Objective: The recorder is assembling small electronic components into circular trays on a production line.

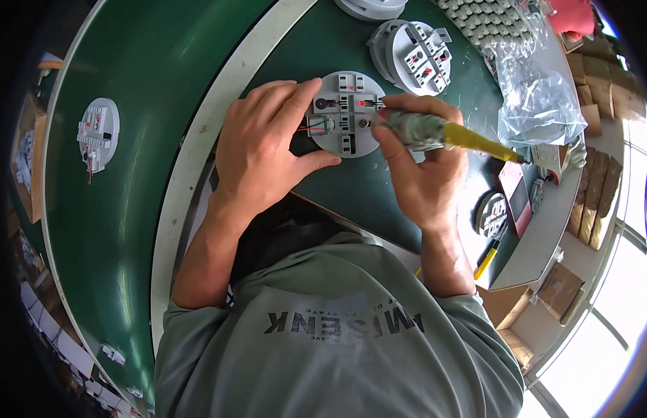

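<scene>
A round light-grey plastic base (pixel 371 144) lies on the green bench in front of me. Raised blocks, dark slots and thin red wires show on it. My left hand (pixel 262 143) grips its left side, index finger at the upper edge and thumb at the lower edge. Over its right side, my right hand (pixel 431 157) is closed round a thick hand tool (pixel 419 130) with a grip wrapped in greenish film and a yellow tapering tail pointing right. The tool's working end is hidden by my fingers and the blur, so I cannot tell whether it touches the base.
More grey round bases (pixel 426 59) are stacked behind. At the back right are white foam netting (pixel 480 21) and a clear plastic bag (pixel 532 115). A dark round part (pixel 492 212) and a yellow-handled tool (pixel 486 263) lie right. Another base (pixel 98 134) rests on the green belt.
</scene>
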Tool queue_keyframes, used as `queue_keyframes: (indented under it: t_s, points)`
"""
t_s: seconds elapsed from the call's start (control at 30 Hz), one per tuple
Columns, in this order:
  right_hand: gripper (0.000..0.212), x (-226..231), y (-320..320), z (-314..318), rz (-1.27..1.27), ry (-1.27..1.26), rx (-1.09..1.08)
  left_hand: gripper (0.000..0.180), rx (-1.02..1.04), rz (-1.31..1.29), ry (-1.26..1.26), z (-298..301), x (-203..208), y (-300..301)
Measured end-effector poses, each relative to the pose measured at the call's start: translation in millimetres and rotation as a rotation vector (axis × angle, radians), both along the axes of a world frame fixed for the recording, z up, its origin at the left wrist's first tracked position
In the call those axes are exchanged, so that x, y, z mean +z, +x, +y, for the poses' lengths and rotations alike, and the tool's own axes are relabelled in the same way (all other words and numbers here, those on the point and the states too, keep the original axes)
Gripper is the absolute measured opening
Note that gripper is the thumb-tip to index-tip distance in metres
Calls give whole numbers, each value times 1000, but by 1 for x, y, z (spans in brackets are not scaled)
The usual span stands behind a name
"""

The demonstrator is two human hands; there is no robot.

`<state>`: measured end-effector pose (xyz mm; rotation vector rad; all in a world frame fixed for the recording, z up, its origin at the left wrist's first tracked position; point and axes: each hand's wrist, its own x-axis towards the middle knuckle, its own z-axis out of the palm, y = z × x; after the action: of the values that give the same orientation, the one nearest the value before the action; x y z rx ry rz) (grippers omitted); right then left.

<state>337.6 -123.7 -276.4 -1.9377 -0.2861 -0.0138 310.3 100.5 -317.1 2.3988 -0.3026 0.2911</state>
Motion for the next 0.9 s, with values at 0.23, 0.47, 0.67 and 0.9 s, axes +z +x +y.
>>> queue_keyframes:
  t_s: [0.23,0.47,0.67,0.9]
  points:
    - [36,-25,-4,10,-208,-211,57,93,-11,-10,18,-3,-1,7]
    - [44,-11,-2,-28,107,48,-79,97,-23,24,-5,-5,-1,17]
    - [44,1,-6,-93,220,-340,-530,109,-22,-28,40,-15,13,19]
    - [27,12,7,-63,-192,-444,-95,115,-94,29,72,-37,15,31]
